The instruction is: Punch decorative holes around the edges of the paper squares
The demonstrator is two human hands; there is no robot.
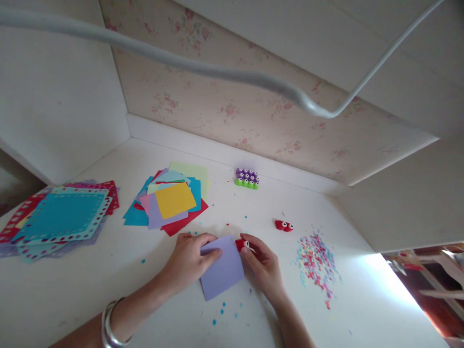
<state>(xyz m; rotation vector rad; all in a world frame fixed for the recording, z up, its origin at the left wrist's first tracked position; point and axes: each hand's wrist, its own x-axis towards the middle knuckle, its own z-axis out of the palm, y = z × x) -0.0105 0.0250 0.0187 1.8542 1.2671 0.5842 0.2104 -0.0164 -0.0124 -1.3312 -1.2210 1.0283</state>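
My left hand pinches a lavender sheet of paper by its left side, thumb on top. At the sheet's upper right corner, my right hand has its fingers closed round a small red craft punch with a white round button. The punch sits at the paper's edge; whether the sheet is inside its slot I cannot tell. Blue punched-out bits lie just below the paper. Two more red punches rest beyond my right hand.
Colored paper sheets are piled behind my left hand. Punched sheets are stacked at far left. Purple and green punches stand near the wall. A confetti heap lies at right. A white cable crosses the upper view.
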